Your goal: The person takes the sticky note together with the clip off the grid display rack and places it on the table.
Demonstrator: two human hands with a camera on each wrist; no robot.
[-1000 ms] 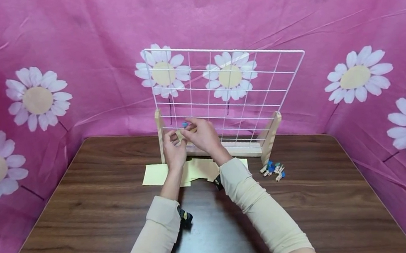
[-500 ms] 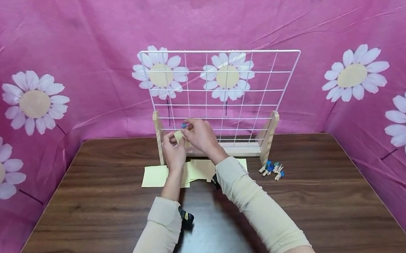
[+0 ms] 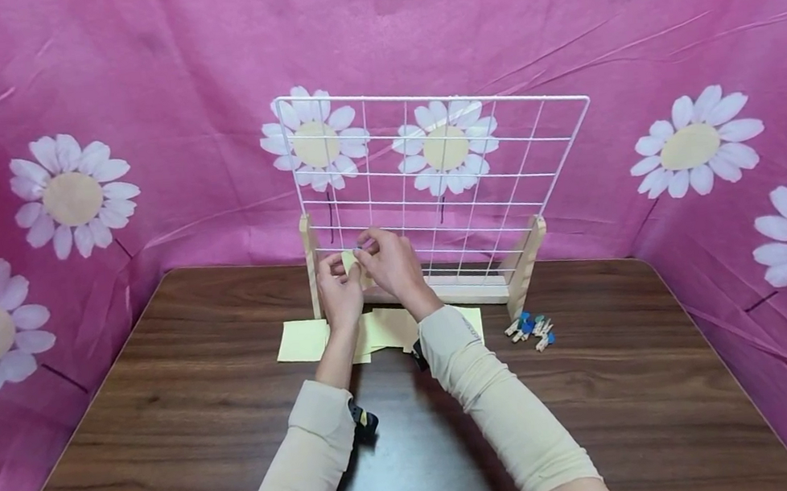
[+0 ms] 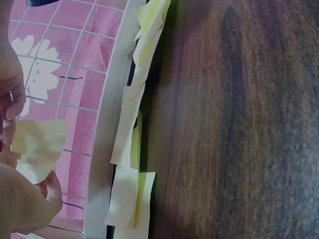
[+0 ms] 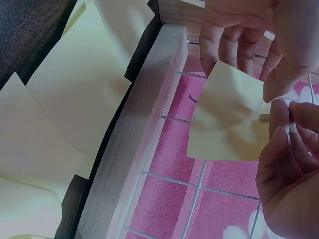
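Observation:
Low in front of the white wire grid (image 3: 420, 161), my left hand (image 3: 341, 294) holds a pale yellow paper note (image 5: 224, 119) by its edge, between thumb and fingers. My right hand (image 3: 396, 268) pinches a small wooden clothespin (image 5: 264, 117) at that note's edge. Only the clothespin's tip shows in the right wrist view; the fingers cover the rest. In the left wrist view the note hangs between both hands, close to the grid wires. Whether it touches the wires I cannot tell.
Several yellow notes (image 3: 302, 341) lie overlapping along the front of the grid's wooden stand (image 3: 468, 292). To the right, a small pile of clothespins with blue pieces (image 3: 528, 329) lies on the brown wooden table (image 3: 621, 390). A pink flowered cloth (image 3: 200, 81) surrounds the table.
Both hands stay almost in place before the grid. The note has turned slightly between them, and the clothespin's blue piece, clear earlier, is now mostly behind the right fingers.

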